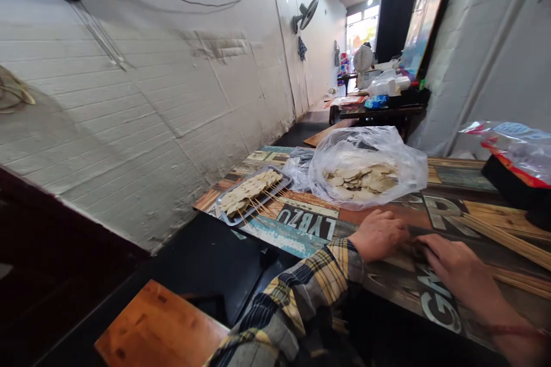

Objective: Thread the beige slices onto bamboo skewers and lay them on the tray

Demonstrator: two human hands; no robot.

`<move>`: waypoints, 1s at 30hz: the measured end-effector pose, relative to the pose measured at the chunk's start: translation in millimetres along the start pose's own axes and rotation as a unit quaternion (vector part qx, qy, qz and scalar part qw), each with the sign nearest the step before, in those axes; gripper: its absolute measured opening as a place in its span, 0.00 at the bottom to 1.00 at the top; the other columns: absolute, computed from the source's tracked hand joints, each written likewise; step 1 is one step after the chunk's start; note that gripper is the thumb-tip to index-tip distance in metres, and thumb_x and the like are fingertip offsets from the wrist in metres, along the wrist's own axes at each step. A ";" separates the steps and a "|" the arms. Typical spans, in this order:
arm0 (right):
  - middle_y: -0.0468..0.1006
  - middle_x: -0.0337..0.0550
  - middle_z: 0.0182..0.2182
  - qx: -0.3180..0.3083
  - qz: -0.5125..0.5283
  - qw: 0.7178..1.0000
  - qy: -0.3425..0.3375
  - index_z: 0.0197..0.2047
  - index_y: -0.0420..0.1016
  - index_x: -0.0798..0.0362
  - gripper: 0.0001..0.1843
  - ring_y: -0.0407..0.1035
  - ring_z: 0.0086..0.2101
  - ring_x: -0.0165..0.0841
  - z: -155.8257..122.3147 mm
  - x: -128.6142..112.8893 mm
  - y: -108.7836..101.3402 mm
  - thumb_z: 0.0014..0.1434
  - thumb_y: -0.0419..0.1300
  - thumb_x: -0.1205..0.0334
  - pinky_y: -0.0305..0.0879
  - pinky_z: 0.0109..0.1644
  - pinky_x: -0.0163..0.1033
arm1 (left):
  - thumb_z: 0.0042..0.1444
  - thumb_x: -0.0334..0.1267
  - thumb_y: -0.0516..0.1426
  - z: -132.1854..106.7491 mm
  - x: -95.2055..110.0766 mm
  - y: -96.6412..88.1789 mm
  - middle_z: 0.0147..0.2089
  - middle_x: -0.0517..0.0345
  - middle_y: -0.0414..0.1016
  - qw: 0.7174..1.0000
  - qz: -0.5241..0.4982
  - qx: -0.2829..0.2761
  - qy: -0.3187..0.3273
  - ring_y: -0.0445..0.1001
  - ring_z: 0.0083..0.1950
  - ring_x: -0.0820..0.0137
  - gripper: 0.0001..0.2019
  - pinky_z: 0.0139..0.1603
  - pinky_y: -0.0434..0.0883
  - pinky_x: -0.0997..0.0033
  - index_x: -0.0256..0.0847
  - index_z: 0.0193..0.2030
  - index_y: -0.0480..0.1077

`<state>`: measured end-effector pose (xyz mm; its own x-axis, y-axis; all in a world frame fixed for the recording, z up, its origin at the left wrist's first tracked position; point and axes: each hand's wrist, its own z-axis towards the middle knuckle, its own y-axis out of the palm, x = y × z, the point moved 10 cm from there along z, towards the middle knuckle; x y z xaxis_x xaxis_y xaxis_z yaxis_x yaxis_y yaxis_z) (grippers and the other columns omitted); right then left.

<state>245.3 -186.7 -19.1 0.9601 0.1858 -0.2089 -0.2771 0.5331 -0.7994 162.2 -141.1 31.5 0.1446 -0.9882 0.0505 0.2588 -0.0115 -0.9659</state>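
Note:
My left hand (379,235) is over the wood-patterned table (307,222) with its fingers curled in. Close to its right, my right hand (454,261) has thumb and fingers pressed together; whatever lies between the fingertips is too small to name. Beyond both hands, a clear plastic bag (414,167) stands open with pale flat slices (361,179) inside. To the left, a metal tray (284,184) carries rows of similar slices threaded on thin sticks (252,188). Long thin wooden skewers (510,242) lie to the right of my right hand.
A black container (508,183) with plastic packaging (523,149) stands at the right. A wooden stool (159,327) is at lower left. The white wall (206,97) runs along the table's left side. Another cluttered table (383,109) stands farther back.

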 end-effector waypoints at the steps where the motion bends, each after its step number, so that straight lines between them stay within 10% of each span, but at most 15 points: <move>1: 0.81 0.48 0.38 0.006 0.005 1.000 -0.004 0.42 0.73 0.43 0.11 0.76 0.37 0.42 -0.3 0.0 -0.6 0.61 0.51 0.59 0.68 0.40 0.48 | 0.61 0.32 0.51 -2.8 -1.3 -0.8 0.45 0.51 0.74 1.000 0.010 0.004 0.005 0.66 0.47 0.61 0.11 0.46 0.60 0.61 0.40 0.44 0.74; 9: 0.80 0.46 0.38 -0.020 -0.027 0.999 -0.013 0.41 0.74 0.47 0.13 0.76 0.37 0.40 1.3 -3.9 -1.2 0.64 0.49 0.54 0.69 0.42 0.47 | 0.63 0.35 0.50 -30.4 -20.6 -15.2 0.45 0.53 0.73 0.998 0.062 0.003 0.019 0.65 0.48 0.64 0.10 0.46 0.60 0.64 0.40 0.45 0.72; 16: 0.80 0.45 0.37 -0.027 -0.086 0.996 0.026 0.39 0.74 0.49 0.14 0.75 0.38 0.39 -13.2 29.8 -21.7 0.66 0.48 0.56 0.70 0.42 0.44 | 0.62 0.32 0.50 -75.6 -77.9 -53.3 0.38 0.54 0.71 0.995 0.063 0.038 -0.072 0.65 0.39 0.67 0.07 0.44 0.61 0.66 0.39 0.35 0.68; 23: 0.81 0.48 0.39 0.018 -0.024 0.994 0.110 0.39 0.76 0.46 0.16 0.76 0.39 0.44 -7.3 45.7 -56.3 0.63 0.50 0.50 0.71 0.45 0.49 | 0.62 0.34 0.50 -133.0 -153.2 -84.0 0.31 0.57 0.68 0.938 -0.099 0.196 -0.269 0.65 0.35 0.69 0.09 0.38 0.61 0.69 0.40 0.29 0.63; 30: 0.81 0.48 0.41 0.045 0.305 0.919 0.246 0.53 0.73 0.52 0.25 0.75 0.35 0.39 76.0 -19.6 -11.4 0.61 0.52 0.45 0.72 0.37 0.43 | 0.58 0.33 0.52 -103.7 -120.4 -58.9 0.31 0.59 0.68 0.926 -0.229 0.186 -0.234 0.65 0.34 0.71 0.07 0.36 0.59 0.73 0.39 0.29 0.65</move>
<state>226.9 -133.7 37.0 0.5194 0.0883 -0.8499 -0.7497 0.5244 -0.4036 30.5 -37.3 55.9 0.3132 -0.7175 0.6222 0.6937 -0.2746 -0.6658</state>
